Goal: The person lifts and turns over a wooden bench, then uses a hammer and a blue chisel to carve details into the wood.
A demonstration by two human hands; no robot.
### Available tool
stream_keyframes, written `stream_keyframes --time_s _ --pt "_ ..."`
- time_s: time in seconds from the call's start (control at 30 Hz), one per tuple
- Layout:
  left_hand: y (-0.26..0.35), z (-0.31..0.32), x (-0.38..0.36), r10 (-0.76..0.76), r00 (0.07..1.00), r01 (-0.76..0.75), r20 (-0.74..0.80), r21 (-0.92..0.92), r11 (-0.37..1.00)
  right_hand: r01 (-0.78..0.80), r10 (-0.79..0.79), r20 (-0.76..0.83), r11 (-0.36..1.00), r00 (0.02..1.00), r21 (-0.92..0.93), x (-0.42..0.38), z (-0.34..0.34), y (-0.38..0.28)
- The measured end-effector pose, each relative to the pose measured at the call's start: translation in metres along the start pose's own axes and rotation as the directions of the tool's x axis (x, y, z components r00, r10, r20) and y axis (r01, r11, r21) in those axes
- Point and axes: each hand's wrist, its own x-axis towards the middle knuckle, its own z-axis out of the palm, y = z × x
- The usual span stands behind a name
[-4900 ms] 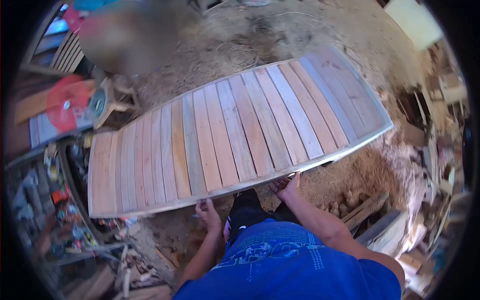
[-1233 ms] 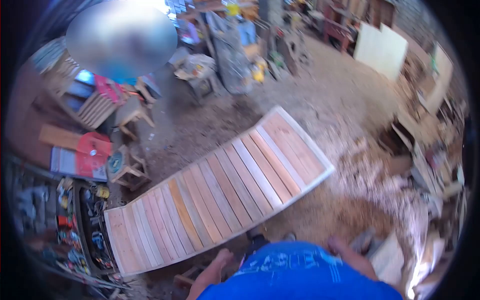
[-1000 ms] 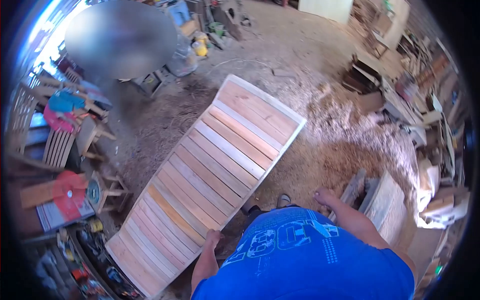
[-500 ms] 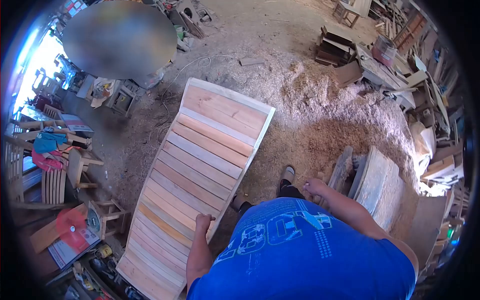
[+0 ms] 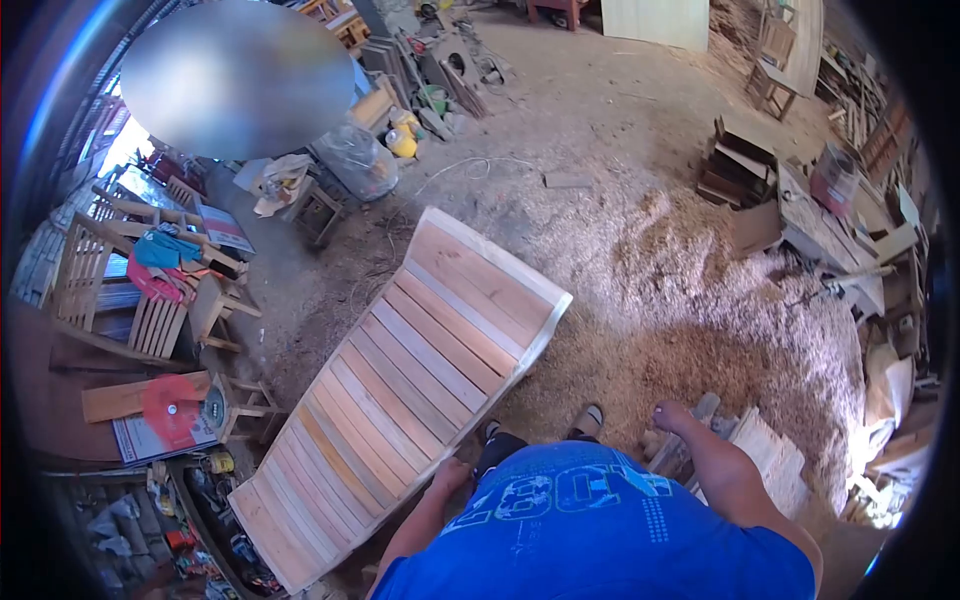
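The slatted wooden panel is set aslant in front of the person, flanked by a wooden stool on the left and sawdust on the right, with the left hand placed at its near edge and the right hand held well apart beside rough timber, whether either is clasped being impossible to tell.

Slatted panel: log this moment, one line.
slatted panel: ahead, left | left hand: by its edge, contact unclear | right hand: apart from it
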Motion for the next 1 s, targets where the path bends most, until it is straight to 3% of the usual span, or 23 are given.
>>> stream_keyframes --time_s 0.03,0.13,0.17,0.23,0.27,0.3,0.43,0.53,0.6,0.67,0.7,0.77,0.83,0.87,0.93,1.0 --pt "0.013 -0.011 -0.003 0.076 0.996 -0.076 -0.043 0.014 0.997 -0.043 0.043 0.0 0.997 0.999 0.061 0.004 -0.007 -0.002" --pt "0.013 -0.007 0.022 0.056 0.996 -0.063 -0.066 -0.109 0.992 -0.085 0.093 -0.042 0.984 0.995 0.158 0.029 -0.002 0.001" --pt "0.023 -0.012 0.018 0.066 0.995 -0.07 -0.069 -0.057 0.996 -0.08 0.097 -0.084 0.979 0.992 0.189 0.043 0.002 -0.002" --pt "0.023 -0.008 0.031 0.096 0.995 -0.097 -0.032 -0.054 0.994 -0.029 0.067 -0.206 0.982 0.976 0.186 0.032 -0.002 -0.02" --pt "0.01 0.003 0.05 0.167 0.985 -0.161 0.042 -0.11 0.981 -0.031 0.073 -0.168 0.97 0.983 0.24 0.03 0.001 -0.025" --pt "-0.007 0.018 0.079 0.217 0.976 -0.217 -0.002 0.0 0.976 -0.038 0.081 -0.143 0.959 0.986 0.281 0.025 0.001 -0.033" --pt "0.015 -0.012 0.094 0.099 0.993 -0.101 0.061 0.039 0.994 -0.016 0.035 -0.076 0.972 0.997 0.236 -0.032 -0.023 -0.069" --pt "0.028 -0.044 0.123 0.076 0.994 -0.083 0.075 0.089 0.993 -0.023 0.03 -0.052 0.992 0.998 0.127 -0.011 -0.02 -0.051" --pt "0.03 -0.067 0.135 0.139 0.989 -0.142 0.056 0.048 0.989 -0.025 0.025 -0.017 0.999 1.0 0.042 0.006 -0.006 -0.036" --pt "0.033 -0.082 0.144 0.282 0.957 -0.288 0.063 0.195 0.937 -0.026 0.027 0.022 0.999 0.999 -0.036 0.023 0.013 -0.016" --pt "0.027 -0.082 0.158 0.43 0.895 -0.437 0.119 0.43 0.79 -0.028 0.031 0.044 0.997 0.999 -0.074 0.03 0.017 -0.012" --pt "0.032 -0.09 0.162 0.425 0.891 -0.445 0.157 0.481 0.755 -0.027 0.036 0.073 0.993 0.997 -0.118 0.059 0.032 0.012" --pt "0.037 -0.09 0.164 0.42 0.886 -0.457 0.196 0.528 0.716 -0.116 0.117 -0.003 0.983 0.993 0.142 0.057 -0.008 -0.022" --pt "0.041 -0.089 0.164 0.404 0.893 -0.446 0.2 0.523 0.727 -0.112 0.113 -0.002 0.984 0.994 0.136 0.069 -0.008 -0.022" --pt "0.046 -0.082 0.169 0.383 0.903 -0.426 0.194 0.517 0.742 0.098 -0.083 -0.078 0.972 0.994 0.215 0.099 -0.007 -0.023" --pt "0.055 -0.067 0.168 0.38 0.9 -0.432 0.211 0.54 0.722 0.097 -0.089 -0.044 0.968 0.995 0.232 0.109 -0.023 -0.03"
